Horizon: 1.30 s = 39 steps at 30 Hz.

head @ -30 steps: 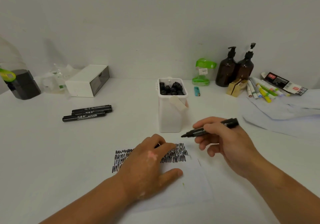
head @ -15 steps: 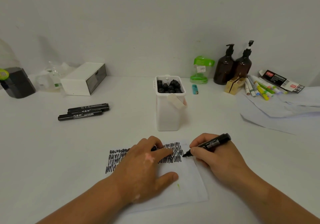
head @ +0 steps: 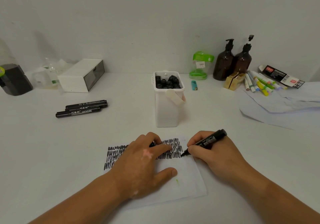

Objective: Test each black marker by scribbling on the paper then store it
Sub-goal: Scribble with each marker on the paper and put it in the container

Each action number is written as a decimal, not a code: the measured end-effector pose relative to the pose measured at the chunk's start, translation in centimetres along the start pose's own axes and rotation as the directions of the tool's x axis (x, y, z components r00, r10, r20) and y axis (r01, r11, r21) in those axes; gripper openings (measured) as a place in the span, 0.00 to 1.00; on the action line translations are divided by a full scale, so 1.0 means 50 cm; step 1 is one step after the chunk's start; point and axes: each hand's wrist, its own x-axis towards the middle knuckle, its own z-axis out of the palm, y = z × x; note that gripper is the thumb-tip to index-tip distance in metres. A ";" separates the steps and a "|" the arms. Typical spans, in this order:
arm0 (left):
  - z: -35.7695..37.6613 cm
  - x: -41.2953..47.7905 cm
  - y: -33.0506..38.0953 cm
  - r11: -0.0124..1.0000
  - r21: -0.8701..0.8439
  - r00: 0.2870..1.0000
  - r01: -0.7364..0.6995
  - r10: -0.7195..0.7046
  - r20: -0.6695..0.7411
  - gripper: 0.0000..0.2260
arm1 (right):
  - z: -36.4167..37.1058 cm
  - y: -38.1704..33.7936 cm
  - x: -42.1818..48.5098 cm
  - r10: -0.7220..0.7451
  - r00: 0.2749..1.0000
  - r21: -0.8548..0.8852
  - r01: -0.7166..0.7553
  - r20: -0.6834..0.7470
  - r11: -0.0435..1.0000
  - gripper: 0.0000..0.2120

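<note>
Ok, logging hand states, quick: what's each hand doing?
Left hand: presses on the paper; whether it grips the black bit at its fingers cannot be told.
Right hand: holds the black marker, tip on the paper.
</note>
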 end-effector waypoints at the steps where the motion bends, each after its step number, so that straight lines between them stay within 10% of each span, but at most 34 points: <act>1: 0.000 0.000 0.000 1.000 -0.003 1.000 0.000 0.000 -0.002 0.30 | 0.001 0.002 0.000 0.002 1.000 0.006 -0.002 -0.016 1.000 0.07; 39: -0.004 0.000 0.002 1.000 -0.020 0.999 0.011 -0.010 0.035 0.31 | -0.004 -0.002 0.002 0.024 0.999 -0.008 -0.024 -0.047 1.000 0.07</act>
